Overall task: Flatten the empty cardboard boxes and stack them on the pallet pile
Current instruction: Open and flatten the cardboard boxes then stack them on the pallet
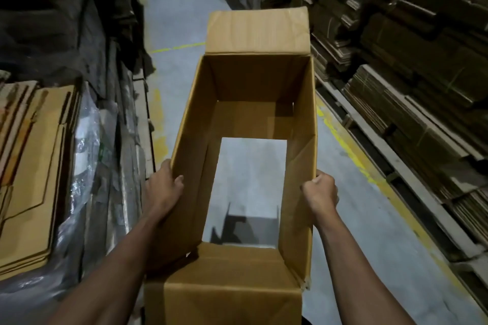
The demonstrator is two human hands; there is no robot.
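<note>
Box (253, 103) held out in front of me at 12 o'clock, over the aisle floor (179, 2), both ends open: I see concrete straight through the bottom. Far flap stands up at 12; near flap hangs toward me at 6.

Left hand (165, 192) grips the left wall near the close corner, thumb hooked over the rim, fingers on the outside. Right hand (320, 191) is closed tight on the right wall's rim, directly opposite. Both grips sit at the near end, about level, neither nearer than the other.

Long axis runs 6 to 12, away from me. My guess: the collapse turns on shearing those two long walls, one hand pushing forward, the other pulling back.

Flattened cardboard stack (31, 166) lies at 9 o'clock, nearer my left hand. More bundled stacks (422, 87) line the 3 o'clock side.
</note>
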